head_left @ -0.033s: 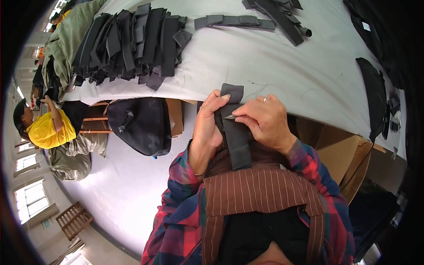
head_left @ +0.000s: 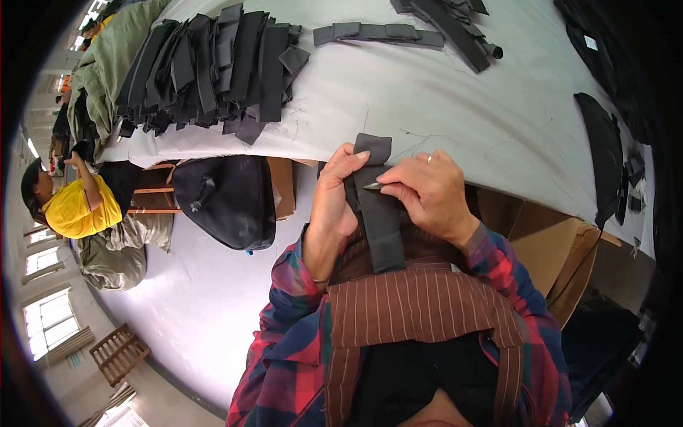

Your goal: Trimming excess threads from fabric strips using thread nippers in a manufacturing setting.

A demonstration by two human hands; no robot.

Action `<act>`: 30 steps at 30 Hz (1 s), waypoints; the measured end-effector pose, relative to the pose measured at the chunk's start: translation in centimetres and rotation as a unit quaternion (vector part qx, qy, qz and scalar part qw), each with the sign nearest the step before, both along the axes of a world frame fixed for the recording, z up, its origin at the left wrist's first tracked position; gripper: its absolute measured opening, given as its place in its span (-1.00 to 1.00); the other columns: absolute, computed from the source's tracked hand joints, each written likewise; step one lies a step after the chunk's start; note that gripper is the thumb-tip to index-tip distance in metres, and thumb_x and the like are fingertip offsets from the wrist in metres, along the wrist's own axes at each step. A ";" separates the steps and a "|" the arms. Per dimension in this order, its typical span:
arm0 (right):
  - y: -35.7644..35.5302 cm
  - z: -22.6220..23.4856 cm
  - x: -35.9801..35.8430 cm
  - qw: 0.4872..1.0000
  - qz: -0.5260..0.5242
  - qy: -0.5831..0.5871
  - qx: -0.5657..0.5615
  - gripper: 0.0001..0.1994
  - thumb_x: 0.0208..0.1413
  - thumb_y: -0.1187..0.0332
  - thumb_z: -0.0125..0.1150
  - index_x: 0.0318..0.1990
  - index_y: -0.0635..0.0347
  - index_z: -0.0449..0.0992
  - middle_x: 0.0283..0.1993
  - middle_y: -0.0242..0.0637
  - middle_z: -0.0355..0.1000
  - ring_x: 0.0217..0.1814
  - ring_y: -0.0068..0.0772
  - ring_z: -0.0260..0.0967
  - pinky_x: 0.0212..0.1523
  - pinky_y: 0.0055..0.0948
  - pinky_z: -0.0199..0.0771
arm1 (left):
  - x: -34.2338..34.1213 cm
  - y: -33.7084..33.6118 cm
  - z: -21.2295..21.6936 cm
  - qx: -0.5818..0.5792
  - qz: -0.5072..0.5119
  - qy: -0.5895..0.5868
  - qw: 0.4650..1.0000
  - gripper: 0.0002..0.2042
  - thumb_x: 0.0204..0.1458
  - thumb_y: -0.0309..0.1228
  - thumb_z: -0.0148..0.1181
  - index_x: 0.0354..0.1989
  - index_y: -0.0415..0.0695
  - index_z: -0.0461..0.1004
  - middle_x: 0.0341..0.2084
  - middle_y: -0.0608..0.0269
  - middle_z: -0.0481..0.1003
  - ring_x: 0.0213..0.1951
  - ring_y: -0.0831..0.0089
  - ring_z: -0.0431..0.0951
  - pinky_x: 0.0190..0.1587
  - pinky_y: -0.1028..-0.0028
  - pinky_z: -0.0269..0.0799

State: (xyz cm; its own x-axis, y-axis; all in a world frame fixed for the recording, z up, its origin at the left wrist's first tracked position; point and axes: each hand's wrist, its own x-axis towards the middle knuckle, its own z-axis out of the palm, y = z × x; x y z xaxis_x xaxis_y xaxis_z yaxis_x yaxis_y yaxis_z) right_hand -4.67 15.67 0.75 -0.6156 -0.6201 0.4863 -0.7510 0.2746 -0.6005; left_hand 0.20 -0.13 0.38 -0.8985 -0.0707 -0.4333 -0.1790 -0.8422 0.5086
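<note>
Just past the table's near edge, my left hand (head_left: 336, 192) grips a dark grey fabric strip (head_left: 384, 231), its thumb pressing near the upper end. The strip hangs down in front of my striped brown apron, its top folded or layered. My right hand (head_left: 432, 192) is closed in a pinch on a small pointed tool (head_left: 373, 186) with a pale, metallic-looking tip. That tip lies against the strip, just below the left thumb. Most of the tool is hidden in my fingers, so its exact kind cannot be told.
A pile of dark strips (head_left: 213, 67) covers the table's far left. One strip (head_left: 377, 35) lies behind my hands, more strips (head_left: 455, 35) farther right. Black fabric pieces (head_left: 599, 153) lie at the right edge. Cardboard boxes (head_left: 544, 245) stand below; a person in yellow (head_left: 85, 206) is at left.
My right hand has shifted very slightly away from me and to the right, with the tool tip showing a little more. My left hand and the strip stay nearly in place.
</note>
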 end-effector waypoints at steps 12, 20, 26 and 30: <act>-0.2 0.0 1.6 1.000 -0.015 -0.008 0.003 -0.81 -0.15 0.30 0.33 -0.32 -0.01 0.52 -0.49 -0.47 0.36 -0.50 -0.36 0.28 -0.44 -0.39 0.13 | -0.1 0.3 0.3 -0.093 0.020 -0.004 0.995 -0.92 0.04 -0.59 -0.01 -0.47 -0.18 0.31 -0.50 0.19 0.46 -0.51 0.51 0.50 -0.43 0.53 0.50; -0.4 0.0 1.9 0.998 -0.046 0.045 0.007 -0.84 -0.17 0.27 0.33 -0.39 -0.02 0.51 -0.52 -0.52 0.34 -0.53 -0.41 0.25 -0.47 -0.39 0.12 | 0.0 0.4 0.2 -0.115 0.025 -0.018 0.993 -0.93 0.02 -0.58 0.00 -0.47 -0.17 0.30 -0.53 0.23 0.43 -0.53 0.53 0.46 -0.44 0.55 0.46; -0.2 -0.1 1.4 0.998 -0.064 0.017 -0.018 -0.87 -0.14 0.31 0.32 -0.41 -0.01 0.50 -0.54 -0.50 0.37 -0.55 -0.40 0.27 -0.47 -0.40 0.12 | 0.2 -0.3 -0.9 -0.140 0.023 -0.030 0.989 -0.98 0.04 -0.54 -0.04 -0.39 -0.20 0.30 -0.49 0.21 0.42 -0.47 0.48 0.46 -0.36 0.49 0.46; -0.1 -0.2 1.6 0.997 -0.047 -0.044 -0.048 -0.89 -0.10 0.32 0.30 -0.41 0.01 0.49 -0.53 -0.47 0.40 -0.52 -0.38 0.32 -0.47 -0.40 0.14 | 0.2 0.1 -0.8 -0.128 0.037 -0.016 0.991 -0.97 0.03 -0.56 -0.02 -0.44 -0.18 0.32 -0.51 0.23 0.44 -0.50 0.52 0.46 -0.40 0.52 0.46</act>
State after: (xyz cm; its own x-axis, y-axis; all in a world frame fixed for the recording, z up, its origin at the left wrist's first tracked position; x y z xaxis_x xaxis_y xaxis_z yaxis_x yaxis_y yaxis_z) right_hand -3.09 15.60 0.59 -0.7115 -0.5110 0.4823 -0.6679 0.2789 -0.6900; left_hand 0.43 -0.06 -0.41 -0.8731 -0.2476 -0.4200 -0.1405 -0.6972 0.7030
